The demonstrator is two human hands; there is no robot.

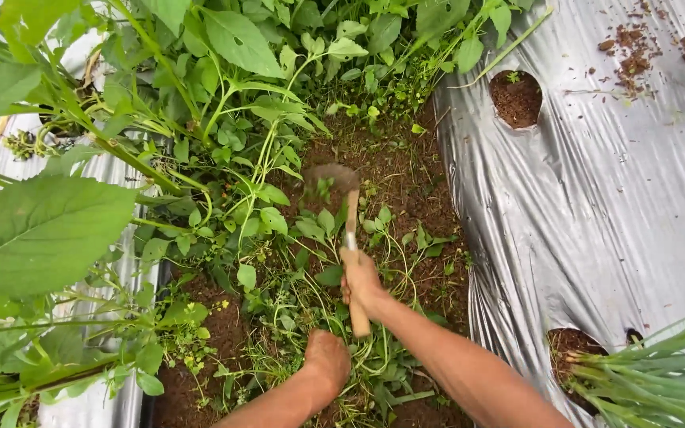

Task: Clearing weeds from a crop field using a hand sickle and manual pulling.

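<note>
While the right hand (362, 284) is wrapped tight around the wooden handle of a small hoe (348, 230), the tool points up and away from the person along the strip of bare earth. Its handle runs from just below the fist, where the butt end sticks out toward the forearm, up to a rounded, soil-caked blade (329, 181) that sits among the low weeds (311, 238), well beyond the knuckles. The blade looks slightly blurred.

The left hand (327, 358) is lower, near the bottom edge of the soil furrow (406, 182), just below and to the left of the right hand. It is closed in a fist pressed down into a tangle of green stems and grass; whether it actually clutches the stems cannot be told, since the fingers are hidden under the back of the hand.

The hoe lies between the two edges of the furrow, roughly along its middle. Along the furrow's right edge runs a silvery plastic mulch sheet (596, 206) with round planting holes (516, 98) showing brown earth. Leek-like green shoots (660, 372) rise from a hole at the sheet's lower right corner. Along the left edge stand tall broad-leaved plants (41, 230) over another strip of the same sheeting.
</note>
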